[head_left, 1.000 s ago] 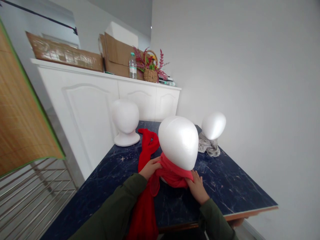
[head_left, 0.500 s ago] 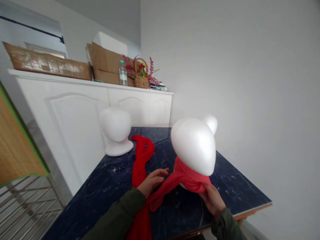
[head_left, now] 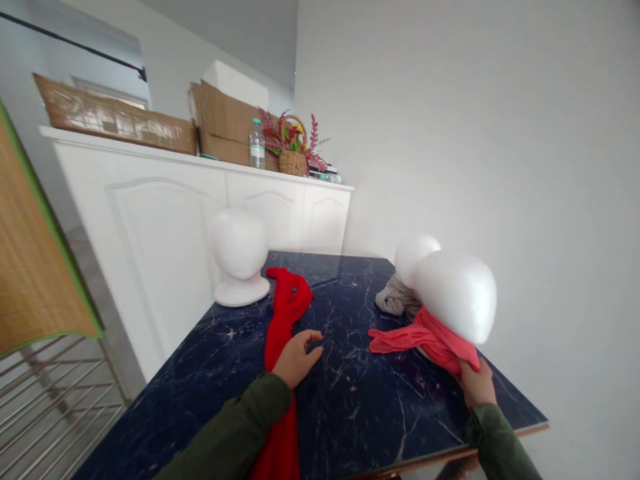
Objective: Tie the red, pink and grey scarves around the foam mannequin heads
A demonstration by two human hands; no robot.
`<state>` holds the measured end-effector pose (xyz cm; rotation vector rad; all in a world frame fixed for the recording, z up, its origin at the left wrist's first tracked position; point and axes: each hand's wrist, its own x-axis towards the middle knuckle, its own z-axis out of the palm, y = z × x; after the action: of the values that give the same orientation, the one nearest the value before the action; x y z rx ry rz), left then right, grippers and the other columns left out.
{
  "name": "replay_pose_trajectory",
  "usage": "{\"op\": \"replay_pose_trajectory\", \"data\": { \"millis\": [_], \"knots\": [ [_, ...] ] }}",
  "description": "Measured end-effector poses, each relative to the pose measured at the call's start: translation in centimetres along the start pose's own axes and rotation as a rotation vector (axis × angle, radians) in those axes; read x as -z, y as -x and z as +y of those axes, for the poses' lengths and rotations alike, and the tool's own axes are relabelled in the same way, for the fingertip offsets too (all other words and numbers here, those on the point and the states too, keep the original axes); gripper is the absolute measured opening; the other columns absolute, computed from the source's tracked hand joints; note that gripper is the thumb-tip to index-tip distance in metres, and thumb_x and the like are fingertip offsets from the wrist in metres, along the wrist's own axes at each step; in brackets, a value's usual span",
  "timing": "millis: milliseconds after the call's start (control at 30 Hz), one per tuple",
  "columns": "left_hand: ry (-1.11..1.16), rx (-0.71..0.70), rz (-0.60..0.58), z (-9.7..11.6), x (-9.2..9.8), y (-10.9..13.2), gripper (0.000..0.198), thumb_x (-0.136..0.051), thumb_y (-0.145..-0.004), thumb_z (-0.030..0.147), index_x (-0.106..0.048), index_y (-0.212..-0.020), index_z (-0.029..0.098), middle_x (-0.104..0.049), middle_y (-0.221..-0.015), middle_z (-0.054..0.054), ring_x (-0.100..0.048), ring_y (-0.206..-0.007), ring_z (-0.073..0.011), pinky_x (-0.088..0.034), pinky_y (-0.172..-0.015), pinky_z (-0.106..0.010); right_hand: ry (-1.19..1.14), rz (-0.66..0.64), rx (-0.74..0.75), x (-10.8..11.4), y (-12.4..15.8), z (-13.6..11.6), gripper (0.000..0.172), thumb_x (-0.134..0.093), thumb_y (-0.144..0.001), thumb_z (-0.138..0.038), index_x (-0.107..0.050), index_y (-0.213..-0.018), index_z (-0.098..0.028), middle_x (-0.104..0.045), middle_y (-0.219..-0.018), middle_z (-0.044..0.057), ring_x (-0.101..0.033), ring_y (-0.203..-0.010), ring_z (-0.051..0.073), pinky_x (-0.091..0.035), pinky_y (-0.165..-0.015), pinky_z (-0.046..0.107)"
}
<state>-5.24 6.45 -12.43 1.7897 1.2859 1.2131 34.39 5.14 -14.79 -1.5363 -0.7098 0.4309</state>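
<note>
My right hand (head_left: 476,382) grips the base of a white foam mannequin head (head_left: 456,294) at the right side of the dark marble table (head_left: 350,393). A pinkish-red scarf (head_left: 415,339) is wrapped round that head's neck, one end trailing left on the table. My left hand (head_left: 296,357) rests with loosely curled fingers on a long red scarf (head_left: 280,320) that runs from the table's middle to its near edge. It holds nothing.
A second foam head (head_left: 240,253) stands at the table's far left. A third foam head (head_left: 413,257) with a grey scarf (head_left: 395,298) sits behind the one I hold. A white cabinet (head_left: 165,220) carries cardboard, a bottle (head_left: 257,144) and a flower basket (head_left: 293,148). A metal rack (head_left: 55,393) stands left.
My right hand has slid the scarf-wrapped head from the table's middle to the right side. My left hand has let go of the pinkish-red scarf and settled on the long red one.
</note>
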Motion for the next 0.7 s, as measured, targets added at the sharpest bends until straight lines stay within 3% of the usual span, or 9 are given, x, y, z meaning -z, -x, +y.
{"op": "replay_pose_trajectory", "data": {
  "millis": [100,233,300,467,533,567,600,633,700],
  "knots": [
    [-0.435,-0.07,0.207,-0.3,1.8,-0.5,0.029,-0.05,-0.069,0.023,-0.055,-0.096,0.017,-0.055,-0.107,-0.008,-0.048,-0.104,-0.0207,-0.033,-0.094,-0.034,0.366,0.084,0.07,0.3,0.3,-0.3,0.046,-0.056,-0.058,-0.047,-0.057,-0.087,-0.01,-0.06,-0.074,0.012,-0.056,-0.075,0.028,-0.044,-0.066,0.037],
    [-0.781,0.172,0.237,-1.1,3.3,-0.9,0.05,-0.055,-0.066,0.025,-0.047,-0.113,0.011,-0.044,-0.12,-0.02,-0.042,-0.111,-0.0323,-0.032,-0.091,-0.045,0.594,0.113,0.165,0.7,0.3,-0.2,0.052,-0.053,-0.06,-0.049,-0.057,-0.095,-0.01,-0.058,-0.088,0.018,-0.052,-0.088,0.034,-0.04,-0.076,0.043],
    [-0.774,0.242,0.181,-1.8,3.4,-0.9,0.045,-0.051,-0.068,0.015,-0.049,-0.113,0.01,-0.044,-0.119,-0.023,-0.044,-0.108,-0.0336,-0.035,-0.087,-0.046,0.638,0.127,0.193,0.7,0.4,0.1,0.06,-0.055,-0.059,-0.051,-0.053,-0.103,-0.009,-0.056,-0.094,0.02,-0.05,-0.094,0.036,-0.038,-0.079,0.046],
    [-0.627,0.185,0.133,-2.6,3.2,-1.1,0.045,-0.039,-0.066,0.0,-0.054,-0.107,0.012,-0.057,-0.109,-0.011,-0.05,-0.104,-0.0188,-0.035,-0.093,-0.029,0.582,0.361,0.41,0.3,3.5,0.2,0.094,-0.06,-0.054,-0.054,-0.029,-0.126,-0.002,-0.041,-0.118,0.025,-0.033,-0.113,0.039,-0.027,-0.091,0.052],
    [-0.521,0.141,0.176,-2.1,2.9,-1.2,0.043,-0.039,-0.067,0.004,-0.054,-0.106,0.013,-0.058,-0.108,-0.008,-0.051,-0.102,-0.0165,-0.035,-0.094,-0.027,0.524,0.471,0.579,0.0,6.3,-0.4,0.093,-0.061,-0.058,-0.051,-0.025,-0.129,-0.003,-0.035,-0.123,0.025,-0.026,-0.118,0.037,-0.024,-0.094,0.051],
    [-0.44,0.102,0.207,-1.7,2.7,-1.2,0.042,-0.04,-0.067,0.006,-0.054,-0.105,0.014,-0.058,-0.107,-0.007,-0.052,-0.101,-0.0164,-0.035,-0.094,-0.028,0.484,0.456,0.651,-0.3,7.9,-0.9,0.088,-0.06,-0.06,-0.05,-0.027,-0.128,-0.004,-0.036,-0.122,0.024,-0.027,-0.118,0.036,-0.025,-0.094,0.051],
    [-0.345,0.05,0.232,-1.2,2.5,-1.1,0.04,-0.041,-0.066,0.007,-0.055,-0.103,0.014,-0.059,-0.105,-0.006,-0.053,-0.099,-0.0167,-0.035,-0.094,-0.029,0.435,0.354,0.693,-0.7,9.5,-1.4,0.081,-0.058,-0.063,-0.049,-0.032,-0.126,-0.005,-0.04,-0.12,0.023,-0.032,-0.115,0.035,-0.028,-0.092,0.049],
    [-0.236,-0.007,0.241,-0.6,2.2,-0.9,0.039,-0.042,-0.065,0.008,-0.056,-0.101,0.015,-0.06,-0.103,-0.005,-0.053,-0.098,-0.0171,-0.036,-0.093,-0.031,0.377,0.169,0.692,-1.4,11.1,-2.0,0.072,-0.056,-0.066,-0.049,-0.038,-0.123,-0.008,-0.044,-0.116,0.02,-0.038,-0.11,0.032,-0.032,-0.089,0.047],
    [-0.003,-0.094,0.179,0.5,1.4,-0.3,0.036,-0.045,-0.064,0.009,-0.058,-0.097,0.016,-0.062,-0.098,-0.005,-0.055,-0.094,-0.0178,-0.038,-0.09,-0.033,0.247,-0.365,0.518,-3.5,13.8,-3.5,0.057,-0.047,-0.072,-0.052,-0.049,-0.112,-0.012,-0.052,-0.108,0.016,-0.049,-0.097,0.026,-0.04,-0.079,0.04]
  ]
}}
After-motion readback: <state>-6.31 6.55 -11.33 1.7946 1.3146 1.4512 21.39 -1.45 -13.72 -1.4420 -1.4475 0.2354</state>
